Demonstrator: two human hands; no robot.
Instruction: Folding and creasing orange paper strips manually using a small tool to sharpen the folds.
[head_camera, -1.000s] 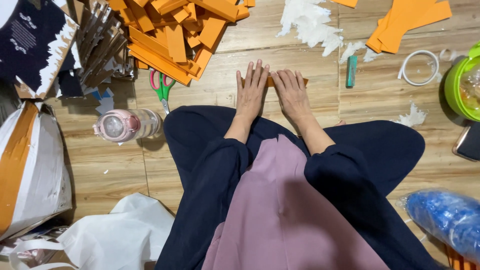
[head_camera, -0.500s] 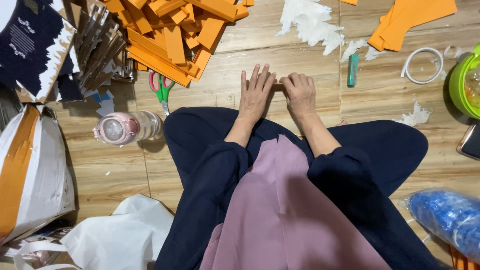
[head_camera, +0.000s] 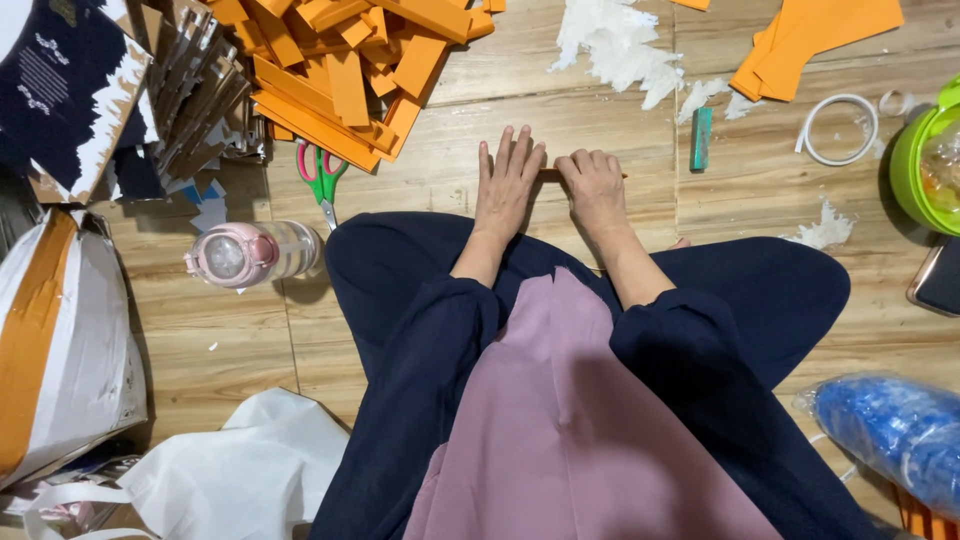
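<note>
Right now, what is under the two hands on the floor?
A thin orange strip shows between the left hand and right hand, on the wooden floor. Its length and ends are covered by the hands.

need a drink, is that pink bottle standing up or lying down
Lying down: the pink-capped bottle rests on its side on the wood floor, cap pointing left.

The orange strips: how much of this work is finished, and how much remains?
Done: a big pile of folded orange strips lies on the wooden floor. In hand: the left hand lies flat and the right hand curls on one orange piece. Left: flat orange sheets wait at upper right.
</note>
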